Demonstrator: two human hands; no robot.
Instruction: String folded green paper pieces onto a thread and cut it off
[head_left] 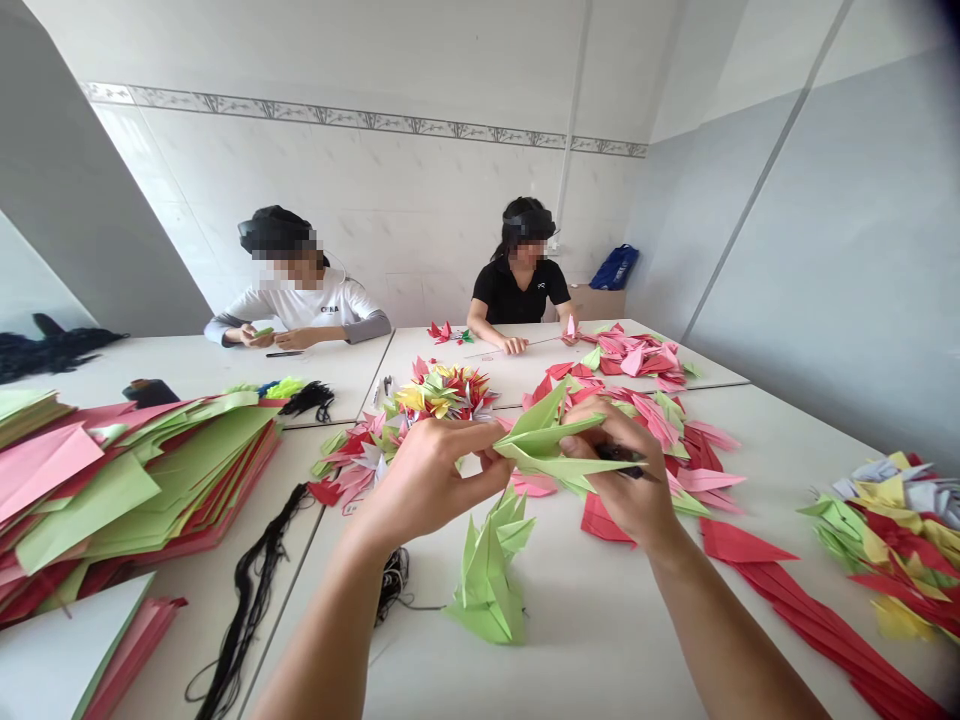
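Fingers [480,437] of both hands are closed on a green origami piece [551,445], which is held above the surface and touches nothing else. Left hand [424,485] grips the piece's near end between thumb and fingertips. Right hand [634,490] is partly curled around the far side and also holds a slim black implement [622,462], possibly a pen; its exact type cannot be determined.

Directly below the hands, a larger green origami figure [487,580] sits on the white surface [465,670], touching neither hand. Immediately beyond and to the right lies a heap of pink and red folded units [637,420]. To its left is a round multicoloured origami cluster [442,392].

On the left, a stack of pink, green and red paper sheets [127,480] lies beside a length of black thread [251,590]. A small black tangle [394,585] lies near the left forearm. On the right are long red folded strips [817,620] and a mixed yellow, red and green heap [892,540].

Across the tables, one co-worker in a white top [300,305] handles a small green item. Another in a black top [517,295] sits beside a further pink and red heap [630,355].
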